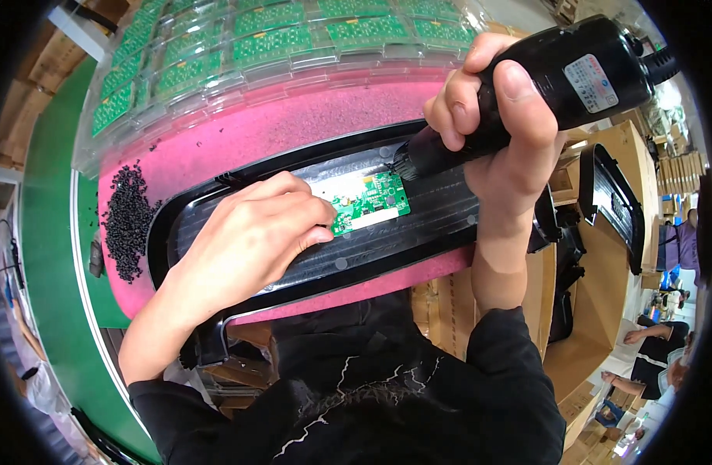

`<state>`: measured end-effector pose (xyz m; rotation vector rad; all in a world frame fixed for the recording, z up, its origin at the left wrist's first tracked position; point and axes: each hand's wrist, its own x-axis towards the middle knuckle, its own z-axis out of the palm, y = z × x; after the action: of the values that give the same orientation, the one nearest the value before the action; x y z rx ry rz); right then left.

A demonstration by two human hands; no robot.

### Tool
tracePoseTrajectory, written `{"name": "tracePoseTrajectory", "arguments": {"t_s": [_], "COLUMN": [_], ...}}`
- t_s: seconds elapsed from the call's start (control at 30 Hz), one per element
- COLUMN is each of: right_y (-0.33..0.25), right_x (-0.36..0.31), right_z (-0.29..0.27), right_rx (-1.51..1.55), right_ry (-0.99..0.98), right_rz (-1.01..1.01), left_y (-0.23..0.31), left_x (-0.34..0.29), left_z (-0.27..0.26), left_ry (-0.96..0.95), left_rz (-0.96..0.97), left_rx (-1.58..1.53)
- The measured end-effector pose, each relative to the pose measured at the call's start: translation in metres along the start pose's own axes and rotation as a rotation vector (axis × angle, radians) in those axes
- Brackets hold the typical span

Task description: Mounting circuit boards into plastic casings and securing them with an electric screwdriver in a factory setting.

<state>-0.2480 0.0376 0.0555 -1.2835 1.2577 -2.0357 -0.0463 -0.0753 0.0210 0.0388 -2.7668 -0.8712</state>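
A long black plastic housing lies open side up in front of me, slightly tilted across the pink mat. Inside it sits a green circuit board with a white strip along its near edge. My left hand reaches over the housing, its fingers and thumb closed on the board's left end. My right hand is wrapped round a black electric screwdriver with a cable at its back. The screwdriver's nose points down left to the board's far right corner; its very tip is hard to make out.
Clear plastic trays of green boards are stacked beyond the pink mat. A heap of small black screws lies left of the housing. At right, a cardboard box holds black plastic parts. Another person is farther right.
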Motion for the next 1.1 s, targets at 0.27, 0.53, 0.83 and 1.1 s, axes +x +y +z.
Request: {"name": "tracePoseTrajectory", "arguments": {"t_s": [0.27,0.53,0.83,1.1], "right_y": [0.002,0.004,0.006,0.001], "right_x": [0.000,0.001,-0.008,-0.014], "right_z": [0.006,0.014,0.005,0.007], "right_rx": [-0.071,-0.151,0.483,0.739], "right_ry": [-0.035,-0.124,-0.121,-0.149], "right_rz": [0.044,0.048,-0.001,-0.010], "left_y": [0.000,0.002,-0.001,-0.004], "left_x": [-0.001,0.000,-0.001,-0.001], "left_z": [0.003,0.001,0.003,0.004], "left_ry": [-0.078,-0.093,0.000,0.201], "left_rz": [-0.126,-0.152,-0.028,0.087], "left_rx": [-0.045,-0.002,0.016,-0.102]}}
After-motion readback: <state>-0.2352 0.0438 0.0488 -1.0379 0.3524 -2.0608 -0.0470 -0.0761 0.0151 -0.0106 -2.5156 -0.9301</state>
